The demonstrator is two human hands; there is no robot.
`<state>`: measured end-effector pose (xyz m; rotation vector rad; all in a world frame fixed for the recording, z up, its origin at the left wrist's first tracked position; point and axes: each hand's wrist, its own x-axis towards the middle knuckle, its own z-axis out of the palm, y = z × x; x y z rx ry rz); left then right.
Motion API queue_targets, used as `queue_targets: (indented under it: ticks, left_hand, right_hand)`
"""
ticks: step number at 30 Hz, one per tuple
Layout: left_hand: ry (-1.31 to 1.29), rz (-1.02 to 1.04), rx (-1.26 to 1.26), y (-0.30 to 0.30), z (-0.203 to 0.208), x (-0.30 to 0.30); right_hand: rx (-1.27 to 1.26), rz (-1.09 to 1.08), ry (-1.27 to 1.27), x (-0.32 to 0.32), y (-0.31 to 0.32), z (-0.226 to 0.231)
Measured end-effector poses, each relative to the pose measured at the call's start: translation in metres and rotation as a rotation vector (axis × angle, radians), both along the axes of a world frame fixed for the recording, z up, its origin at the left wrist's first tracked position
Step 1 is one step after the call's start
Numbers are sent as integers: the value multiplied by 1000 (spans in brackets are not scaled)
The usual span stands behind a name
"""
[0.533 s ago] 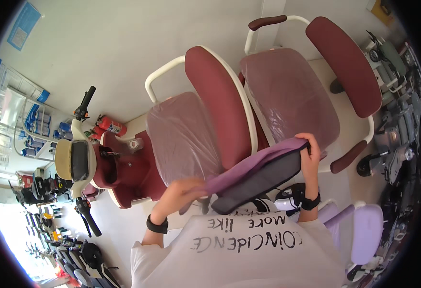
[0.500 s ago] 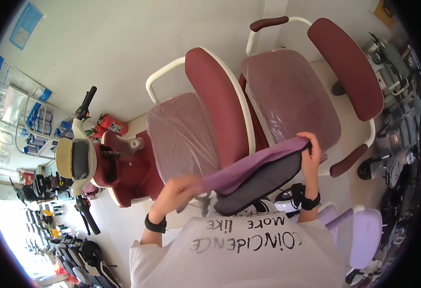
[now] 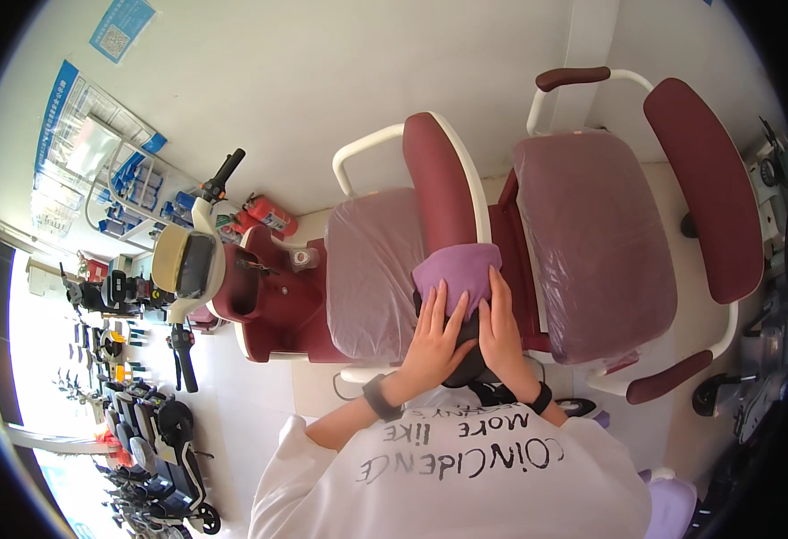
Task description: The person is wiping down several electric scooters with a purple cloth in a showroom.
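Observation:
A purple fabric cover with a dark underside lies over the near end of a maroon backrest with a white frame. My left hand rests on the cover with its fingers stretched out and slightly spread. Beside it, my right hand is laid along the cover's right side, fingers extended. Both hands press on the cover rather than wrap round it. Part of the cover's dark lower portion is hidden under my hands. To the left of the backrest is a plastic-wrapped front seat.
A wider plastic-wrapped rear seat with its own backrest stands to the right. Handlebars and a front panel are at left. Fire extinguishers stand by the wall. Several scooters fill the lower left.
The cover, stretched between my two hands before, is now draped on the backrest's near end. My hands have come together and lie on it. The view has shifted left.

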<state>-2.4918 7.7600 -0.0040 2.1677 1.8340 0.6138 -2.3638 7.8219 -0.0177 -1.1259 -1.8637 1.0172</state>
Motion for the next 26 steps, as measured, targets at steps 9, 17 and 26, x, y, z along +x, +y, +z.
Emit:
queue_targets:
  ticks: [9, 17, 26]
  left_hand:
    - [-264, -23, -125, 58, 3, -20]
    - [-278, -53, -106, 154, -5, -56]
    - [274, -142, -321, 239, 4, -101]
  right_hand:
    - [82, 105, 131, -35, 76, -3]
    - [236, 230, 68, -75, 192, -14]
    - [281, 346, -61, -138, 292, -33]
